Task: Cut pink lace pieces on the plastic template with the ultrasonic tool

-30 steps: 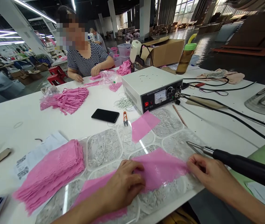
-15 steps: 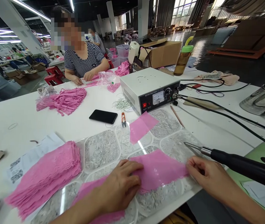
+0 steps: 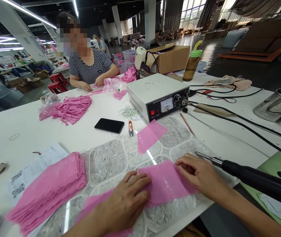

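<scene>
A thin pink fabric piece lies on a clear mat with grey stone patterns. My left hand rests on its left part, fingers laid over the cloth. With bent fingers, my right hand pinches the upper right edge. Under my left forearm lies another pink piece, partly hidden. A smaller pink piece sits farther back on the mat. Left of my hands is a thick stack of pink fabric. A black-handled tool with a pointed metal tip extends above my right forearm.
A metal control box with black cables stands behind the mat. Near it are a phone, orange thread snips, and a bottle. Across the table, a person in a striped shirt handles pink strips beside a strip bundle.
My right hand has moved left and slightly up, from the fabric's right corner to its upper edge. The piece's right side has shifted with it. My left hand stays nearly in place.
</scene>
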Demonstrator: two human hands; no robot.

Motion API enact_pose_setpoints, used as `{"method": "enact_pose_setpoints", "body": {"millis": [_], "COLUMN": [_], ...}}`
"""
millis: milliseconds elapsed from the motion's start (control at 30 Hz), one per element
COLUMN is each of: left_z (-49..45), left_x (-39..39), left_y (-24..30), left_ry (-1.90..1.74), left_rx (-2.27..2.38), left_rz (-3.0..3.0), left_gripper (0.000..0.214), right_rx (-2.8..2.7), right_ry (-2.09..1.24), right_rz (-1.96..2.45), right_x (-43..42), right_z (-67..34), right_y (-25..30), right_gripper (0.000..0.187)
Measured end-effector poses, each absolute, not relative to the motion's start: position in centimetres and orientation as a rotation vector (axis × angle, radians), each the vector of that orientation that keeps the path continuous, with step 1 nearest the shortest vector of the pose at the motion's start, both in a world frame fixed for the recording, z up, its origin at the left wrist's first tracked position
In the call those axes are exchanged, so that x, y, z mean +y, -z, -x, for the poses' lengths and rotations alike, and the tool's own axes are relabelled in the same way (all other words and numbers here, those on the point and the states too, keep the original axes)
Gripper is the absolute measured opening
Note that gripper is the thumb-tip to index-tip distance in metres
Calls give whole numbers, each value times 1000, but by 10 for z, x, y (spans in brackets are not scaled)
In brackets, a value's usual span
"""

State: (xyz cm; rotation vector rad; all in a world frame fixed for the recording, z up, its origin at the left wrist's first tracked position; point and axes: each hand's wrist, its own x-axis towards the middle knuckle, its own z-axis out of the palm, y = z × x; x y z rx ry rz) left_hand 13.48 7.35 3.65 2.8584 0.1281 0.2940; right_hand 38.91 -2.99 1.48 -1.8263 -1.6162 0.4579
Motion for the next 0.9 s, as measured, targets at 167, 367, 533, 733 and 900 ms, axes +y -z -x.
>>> {"method": "enact_pose_setpoints", "body": {"millis": [167, 367, 533, 733, 900], "left_z": [-132, -130, -129, -130, -129], "left_x": [70, 64, 60, 60, 60], "left_y": [-37, -34, -33, -33, -34], "left_ry": [-314, -370, -374, -387, -375], "left_rx": [78, 100, 137, 166, 239], "left_rz": [-2932, -2945, -2917, -2853, -2717], "left_gripper": [16, 19, 16, 15, 12], "right_rx": [-1720, -1793, -1799, -1783, -1734], "right_ry": [-449, -383, -342, -295, -273], "right_rz": [1797, 1797, 1786, 1799, 1807], "right_x": [-10, -6, -6, -3, -8], "right_z": [-387, -390, -392, -392, -391], "right_y": [-10, -6, -1, 4, 4], "right_gripper": [18, 20, 20, 22, 17]}}
